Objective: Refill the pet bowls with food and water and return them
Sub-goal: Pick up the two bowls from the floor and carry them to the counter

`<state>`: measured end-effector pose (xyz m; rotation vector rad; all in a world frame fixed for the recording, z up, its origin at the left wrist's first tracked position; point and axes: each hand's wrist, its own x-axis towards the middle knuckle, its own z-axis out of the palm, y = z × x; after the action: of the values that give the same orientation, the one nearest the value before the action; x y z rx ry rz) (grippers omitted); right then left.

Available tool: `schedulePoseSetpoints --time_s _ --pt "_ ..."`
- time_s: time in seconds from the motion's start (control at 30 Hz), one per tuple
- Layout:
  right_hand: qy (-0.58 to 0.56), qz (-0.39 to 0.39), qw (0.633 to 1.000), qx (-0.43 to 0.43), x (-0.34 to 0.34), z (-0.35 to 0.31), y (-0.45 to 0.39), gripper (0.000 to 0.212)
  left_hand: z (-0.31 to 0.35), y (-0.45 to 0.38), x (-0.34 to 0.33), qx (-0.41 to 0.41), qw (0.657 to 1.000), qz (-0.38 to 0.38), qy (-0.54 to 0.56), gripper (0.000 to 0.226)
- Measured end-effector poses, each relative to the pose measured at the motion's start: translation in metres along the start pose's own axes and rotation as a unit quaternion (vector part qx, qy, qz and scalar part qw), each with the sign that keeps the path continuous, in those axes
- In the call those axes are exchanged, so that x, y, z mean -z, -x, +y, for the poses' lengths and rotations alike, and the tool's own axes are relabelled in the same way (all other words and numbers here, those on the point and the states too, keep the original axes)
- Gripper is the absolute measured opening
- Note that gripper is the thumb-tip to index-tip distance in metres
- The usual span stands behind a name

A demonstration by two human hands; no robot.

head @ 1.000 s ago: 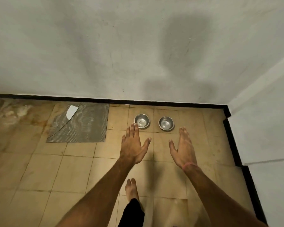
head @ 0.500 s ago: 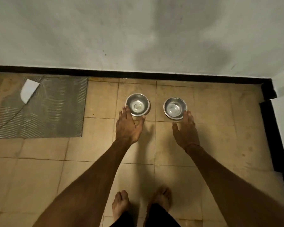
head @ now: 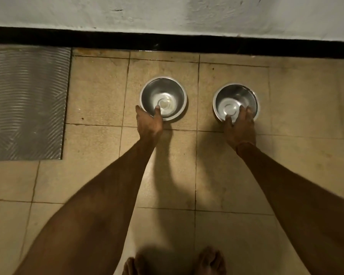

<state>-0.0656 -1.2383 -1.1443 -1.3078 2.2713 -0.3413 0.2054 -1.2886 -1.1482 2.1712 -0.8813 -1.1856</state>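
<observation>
Two empty steel bowls, left bowl (head: 163, 98), right bowl (head: 235, 103), upright, side by side on tiled floor (head: 99, 92)

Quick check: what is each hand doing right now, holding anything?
Left hand: pinches the near rim of the left steel bowl, thumb inside.
Right hand: grips the near rim of the right steel bowl, fingers inside.

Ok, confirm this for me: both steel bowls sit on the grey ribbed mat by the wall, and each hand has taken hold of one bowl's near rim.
Not quite. In the head view the left bowl and right bowl sit on the bare floor tiles, to the right of the grey ribbed mat, not on it. The rest holds: the left hand and right hand each grip a near rim.
</observation>
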Motion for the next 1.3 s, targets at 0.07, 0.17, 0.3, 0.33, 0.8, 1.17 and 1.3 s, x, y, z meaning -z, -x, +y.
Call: schedulePoseSetpoints --time_s 0.07,0.17,0.3,0.33,0.8,1.17,1.3 --pt "-0.008 0.037 0.999 -0.019 -0.008 0.002 -0.008 0.069 -0.001 -0.011 -0.008 0.055 0.997 0.039 0.035 0.059" --pt "-0.037 0.079 0.995 -0.038 -0.014 0.004 -0.015 0.072 -0.004 -0.017 -0.014 0.092 0.991 0.047 0.082 0.039" --pt "-0.06 0.1 0.992 -0.046 -0.014 0.005 -0.018 0.084 -0.003 -0.014 -0.012 0.132 0.977 0.036 0.162 0.027" --pt "-0.057 0.108 0.991 -0.055 -0.014 0.005 -0.018 0.088 0.0 -0.012 -0.011 0.141 0.973 0.032 0.182 0.024" --pt "-0.324 0.102 0.895 -0.287 0.065 -0.03 0.027 0.047 0.043 0.078 0.054 0.191 0.951 0.001 0.243 0.027" --pt "-0.522 0.106 0.789 -0.306 0.292 -0.146 0.164 0.06 0.214 0.265 0.201 0.186 0.937 -0.007 0.295 0.023" --pt "-0.578 0.109 0.752 -0.297 0.385 -0.189 0.228 0.061 0.276 0.346 0.266 0.171 0.939 -0.01 0.297 0.021"
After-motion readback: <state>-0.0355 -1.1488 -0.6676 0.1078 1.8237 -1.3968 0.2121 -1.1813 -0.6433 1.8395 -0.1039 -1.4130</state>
